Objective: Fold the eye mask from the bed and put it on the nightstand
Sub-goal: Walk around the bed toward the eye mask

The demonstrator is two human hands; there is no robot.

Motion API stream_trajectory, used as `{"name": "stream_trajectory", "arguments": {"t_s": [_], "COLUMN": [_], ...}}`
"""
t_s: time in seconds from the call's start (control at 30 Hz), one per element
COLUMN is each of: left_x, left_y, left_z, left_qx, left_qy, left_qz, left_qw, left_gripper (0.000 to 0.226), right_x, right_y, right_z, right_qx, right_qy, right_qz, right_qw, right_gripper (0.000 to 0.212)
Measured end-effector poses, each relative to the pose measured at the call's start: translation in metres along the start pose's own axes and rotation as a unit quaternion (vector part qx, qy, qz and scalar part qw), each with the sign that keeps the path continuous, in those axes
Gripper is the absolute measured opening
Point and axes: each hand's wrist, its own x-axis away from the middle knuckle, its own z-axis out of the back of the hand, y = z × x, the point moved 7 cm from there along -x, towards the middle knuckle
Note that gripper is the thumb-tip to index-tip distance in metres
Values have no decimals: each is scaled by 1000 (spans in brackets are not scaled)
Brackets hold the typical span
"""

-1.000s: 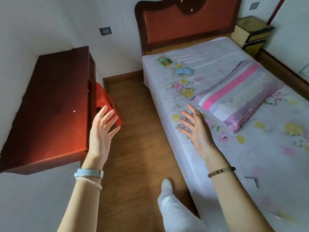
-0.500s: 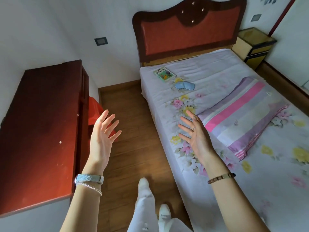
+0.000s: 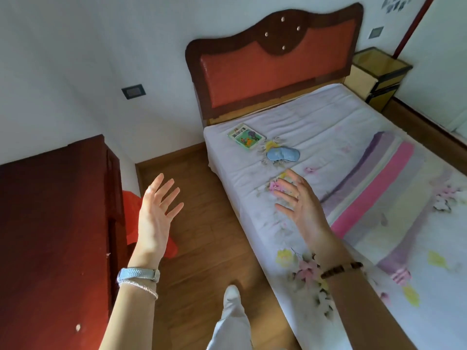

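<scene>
We see the eye mask lying flat on the bed beside a book; our left hand and right hand are spread, holding nothing.

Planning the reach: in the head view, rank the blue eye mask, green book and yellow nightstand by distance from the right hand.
From the right hand:
1. Blue fabric eye mask, just ahead on the bed.
2. Green picture book, beyond it, near the headboard.
3. Yellow nightstand, far corner, across the bed.

- Bare sheet lies between the right hand and the eye mask ahead.
- Book just beyond the mask.
- Folded striped blanket right of that hand.
- Dark red cabinet flanks the left hand.
</scene>
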Motion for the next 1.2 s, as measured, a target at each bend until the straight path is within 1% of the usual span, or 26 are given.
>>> {"name": "stream_trajectory", "arguments": {"t_s": [0.13,0.33,0.57,0.63,0.77,0.9,1.0,1.2], "left_x": [-64,-136,-212,-235,-290,-342,-375,-420], "left_y": [10,17,7,1,-14,-25,-33,-46], "left_z": [-13,-34,-70,-83,-114,-153,-184,-235], "left_qx": [1,-3,-18,-20,-33,-41,-36,-52], "left_qy": [-38,-61,-88,-97,-109,-116,-139,-187], "left_qz": [5,20,37,43,67,95,107,121], "left_qw": [999,998,995,994,991,988,984,974], "left_gripper": [61,64,64,63,58,41,34,33], "right_x": [-45,-102,-172,-194,-236,-276,-299,-332], "right_y": [-14,-24,-33,-39,-53,-69,-81,-94], "right_z": [-14,-28,-20,-14,0,17,30,52], "right_qx": [-15,-55,-78,-75,-58,-58,-53,-45], "right_qy": [28,64,115,118,133,155,170,197], "right_qz": [7,0,-16,-15,1,9,15,14], "right_qw": [999,996,990,990,989,986,984,979], "right_gripper": [32,28,26,28,28,29,27,27]}}
